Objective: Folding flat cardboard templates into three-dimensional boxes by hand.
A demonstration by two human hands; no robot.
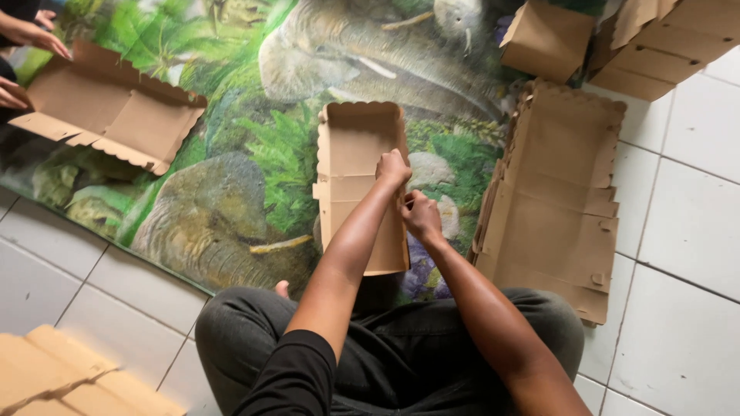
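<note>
Box: half-folded brown cardboard box, scalloped edges, lies at frame centre on the elephant-print mat; far end already raised into walls, near end flat.
L hand: left hand clenched on the box's right side wall, approx. mid-length, wall pinched upright.
R hand: right hand just below and right of the L hand, fingers curled at the same wall's outer edge; whether a flap or tab is actually pinched can't be told, thumb side hidden.
Flat stack: stack of unfolded blanks at right of frame, partly on mat, partly on the white tiles.
Done boxes: folded boxes at upper right.
Other person: hands at upper left, touching another opened-out blank.
Risk 1: wall could be creased off its score line if pressed w/ too much force; thin card, judged easily bent.
Risk 2: scalloped edge could be torn if a tab is forced at an angle.
Risk 3: near end is unheld, so the box could be slid or twisted on the mat, and the raised wall could spring flat.
</note>
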